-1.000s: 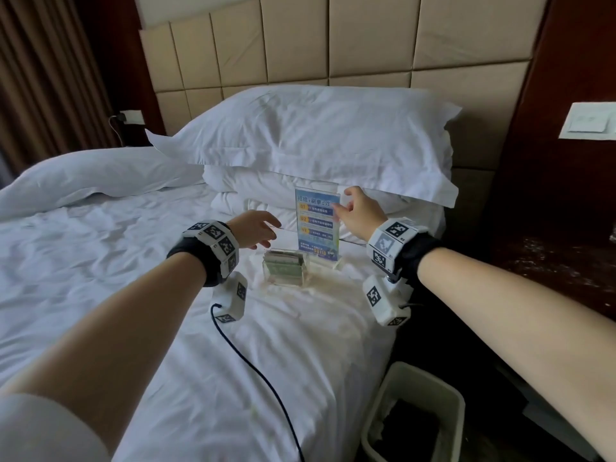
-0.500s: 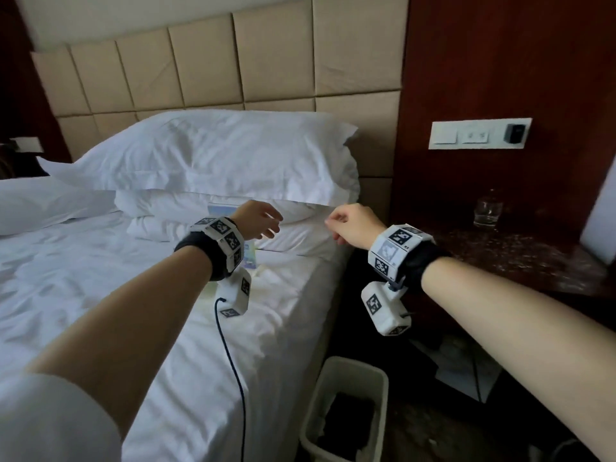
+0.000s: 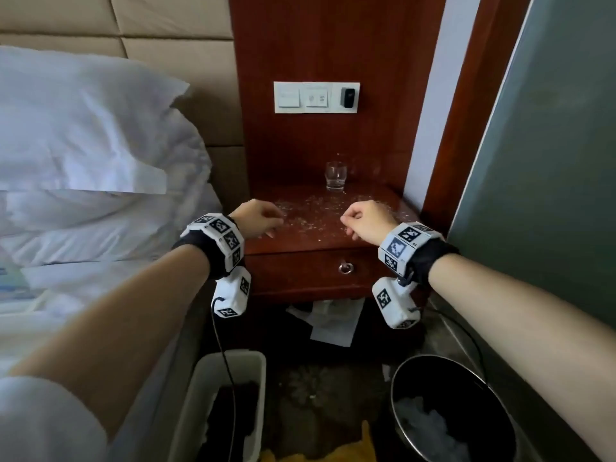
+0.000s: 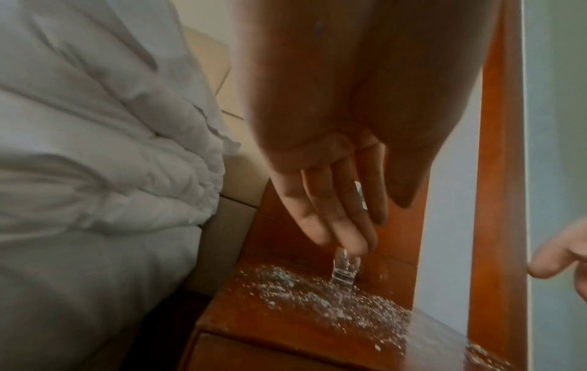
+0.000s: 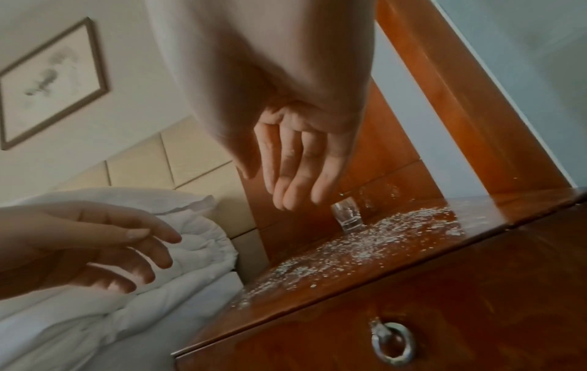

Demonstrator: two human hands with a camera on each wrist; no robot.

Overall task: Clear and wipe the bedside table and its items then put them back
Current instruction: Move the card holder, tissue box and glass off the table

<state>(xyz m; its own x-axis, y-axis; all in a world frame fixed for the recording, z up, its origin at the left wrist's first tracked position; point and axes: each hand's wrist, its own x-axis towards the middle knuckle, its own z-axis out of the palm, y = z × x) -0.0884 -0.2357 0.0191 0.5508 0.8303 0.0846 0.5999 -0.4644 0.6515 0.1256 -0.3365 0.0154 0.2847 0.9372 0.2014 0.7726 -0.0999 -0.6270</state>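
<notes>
The left hand (image 3: 258, 217) is hovering empty, its grip loosely curled, short of the glass (image 3: 336, 176) standing at the back of the bench (image 3: 333, 240) among scattered crumbs (image 3: 310, 211). The glass is looking light, rigid, slippery and breakable, best taken round its middle. The right hand (image 3: 366, 220) is hanging empty too, grip relaxed.

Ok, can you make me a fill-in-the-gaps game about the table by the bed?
1. The only item standing on the bedside table is a clear ____.
2. The tabletop is scattered with pale ____.
3. The left hand and right hand hold ____.
4. The drawer has a metal ____ for a handle.

Missing words: glass; crumbs; nothing; ring.
</notes>
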